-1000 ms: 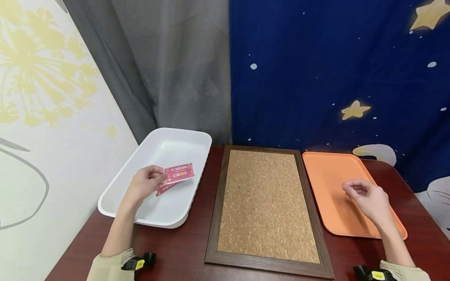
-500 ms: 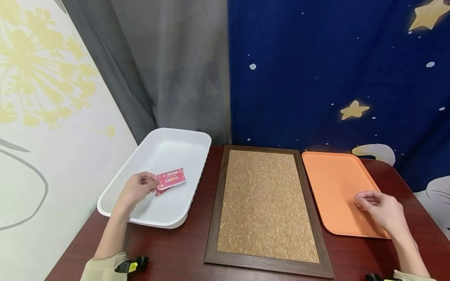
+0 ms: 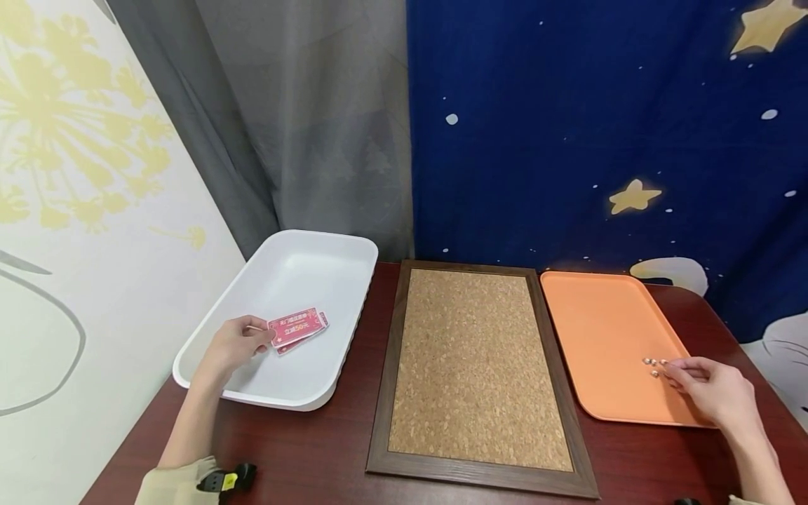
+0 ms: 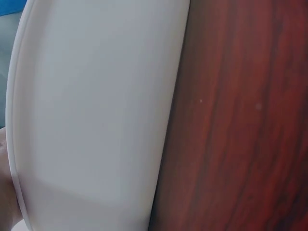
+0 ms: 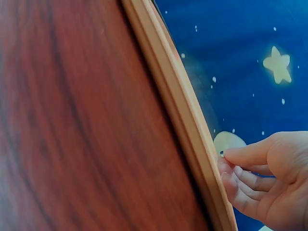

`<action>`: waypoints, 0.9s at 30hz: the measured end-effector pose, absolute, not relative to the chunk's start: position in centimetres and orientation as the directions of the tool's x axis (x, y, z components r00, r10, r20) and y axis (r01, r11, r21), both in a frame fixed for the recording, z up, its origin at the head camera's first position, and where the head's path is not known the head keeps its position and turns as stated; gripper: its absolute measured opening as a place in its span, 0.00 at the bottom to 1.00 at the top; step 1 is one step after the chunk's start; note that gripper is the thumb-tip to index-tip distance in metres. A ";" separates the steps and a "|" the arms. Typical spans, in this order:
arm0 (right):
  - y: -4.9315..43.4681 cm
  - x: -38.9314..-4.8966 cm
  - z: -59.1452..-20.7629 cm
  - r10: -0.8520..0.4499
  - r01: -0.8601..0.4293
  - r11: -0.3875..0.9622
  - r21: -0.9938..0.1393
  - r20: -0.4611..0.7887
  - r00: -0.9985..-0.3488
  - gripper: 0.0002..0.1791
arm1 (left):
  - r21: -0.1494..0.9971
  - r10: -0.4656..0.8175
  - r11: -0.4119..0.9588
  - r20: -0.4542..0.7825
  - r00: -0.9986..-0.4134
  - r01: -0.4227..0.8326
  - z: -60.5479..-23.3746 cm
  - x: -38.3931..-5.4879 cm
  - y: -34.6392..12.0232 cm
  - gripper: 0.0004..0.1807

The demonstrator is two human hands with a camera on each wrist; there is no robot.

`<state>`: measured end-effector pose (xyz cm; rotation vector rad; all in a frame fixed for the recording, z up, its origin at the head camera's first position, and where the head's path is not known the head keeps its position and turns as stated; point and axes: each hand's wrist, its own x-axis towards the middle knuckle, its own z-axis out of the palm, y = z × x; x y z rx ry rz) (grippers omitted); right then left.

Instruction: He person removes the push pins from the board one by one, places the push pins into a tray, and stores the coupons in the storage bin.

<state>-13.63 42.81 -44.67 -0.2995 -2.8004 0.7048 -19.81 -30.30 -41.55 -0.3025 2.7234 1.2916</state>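
My left hand (image 3: 235,345) is over the white bin (image 3: 278,403) and pinches the left end of a red coupon (image 3: 295,327) with white and yellow print. A second red coupon (image 3: 325,320) lies under it, mostly covered. Over the right part of the orange tray (image 3: 593,315), my right hand (image 3: 716,389) pinches a tiny shiny thumbtack (image 5: 222,153) at its fingertips. Several such thumbtacks (image 3: 654,374) lie on the tray right by these fingers. The left wrist view shows mainly the bin's outer wall (image 4: 96,115), which hides the fingers.
A cork board (image 3: 480,365) in a brown wooden frame (image 3: 480,482) lies between bin and tray on the dark red table (image 3: 315,456). Behind the table hang a grey curtain (image 3: 334,126) and a blue starry curtain (image 3: 568,105). A patterned white wall (image 3: 95,280) stands at the left.
My left hand has moved left and down with its coupon, which now largely covers the other. My right hand has shifted right and toward me, and several thumbtacks now show on the tray.
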 end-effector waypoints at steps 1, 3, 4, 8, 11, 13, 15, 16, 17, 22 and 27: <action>42.9 -13.6 -44.8 0.266 0.155 0.863 -0.482 0.171 -0.949 0.19 | 0.750 -0.135 0.618 -0.191 -0.972 -0.233 -41.6 -19.8 -30.3 0.18; 43.2 -13.5 -45.0 0.282 0.181 0.861 -0.476 0.150 -0.948 0.20 | 0.746 -0.141 0.620 -0.197 -0.970 -0.242 -41.6 -19.8 -30.3 0.18; 43.3 -13.5 -45.1 0.294 0.199 0.857 -0.475 0.135 -0.946 0.21 | 0.745 -0.144 0.621 -0.199 -0.969 -0.245 -41.6 -19.8 -30.3 0.18; 43.4 -13.6 -45.3 0.311 0.231 0.849 -0.475 0.096 -0.946 0.22 | 0.747 -0.146 0.619 -0.194 -0.970 -0.242 -41.6 -19.8 -30.3 0.17; 43.5 -13.7 -45.2 0.300 0.219 0.854 -0.472 0.104 -0.948 0.22 | 0.748 -0.145 0.616 -0.199 -0.969 -0.246 -41.6 -19.8 -30.3 0.17; 43.5 -13.7 -45.2 0.290 0.207 0.858 -0.471 0.109 -0.951 0.21 | 0.744 -0.149 0.616 -0.211 -0.966 -0.257 -41.6 -19.8 -30.3 0.17; 43.6 -13.7 -45.2 0.286 0.208 0.862 -0.463 0.104 -0.953 0.21 | 0.739 -0.152 0.619 -0.220 -0.964 -0.266 -41.6 -19.9 -30.2 0.16; 43.6 -13.7 -45.2 0.286 0.211 0.862 -0.461 0.097 -0.953 0.21 | 0.735 -0.156 0.621 -0.225 -0.962 -0.273 -41.7 -19.9 -30.2 0.16; 43.6 -13.8 -45.1 0.286 0.213 0.862 -0.460 0.093 -0.954 0.21 | 0.732 -0.158 0.622 -0.229 -0.960 -0.277 -41.7 -19.9 -30.2 0.16; 43.9 -13.8 -45.1 0.277 0.231 0.852 -0.470 0.029 -0.960 0.24 | 0.730 -0.155 0.617 -0.254 -0.955 -0.295 -41.9 -20.0 -30.2 0.16; 44.0 -13.8 -45.2 0.257 0.216 0.853 -0.474 0.023 -0.966 0.25 | 0.727 -0.150 0.619 -0.260 -0.954 -0.295 -42.2 -20.1 -30.4 0.16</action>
